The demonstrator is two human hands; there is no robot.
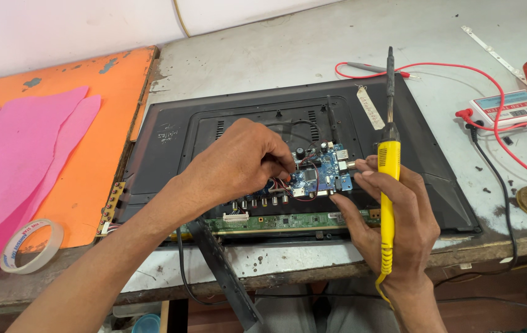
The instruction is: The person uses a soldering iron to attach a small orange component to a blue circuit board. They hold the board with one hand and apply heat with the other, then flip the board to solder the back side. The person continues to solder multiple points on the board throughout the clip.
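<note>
- Blue circuit board (320, 172): small and rectangular, lying flat on the black back panel of the television (165, 148), near its lower edge. It carries a dark square chip, a black cylindrical capacitor, silver connector blocks and thin red wires at its left side. My left hand (239, 163) covers its left end, fingertips pinched down among the wires.
- Soldering iron (387, 179): yellow ribbed handle, black upper shaft, thin dark tip pointing up and away from me. It stands almost upright in my right hand (393, 225), just right of the board; my fingertips touch the board's right edge.
</note>
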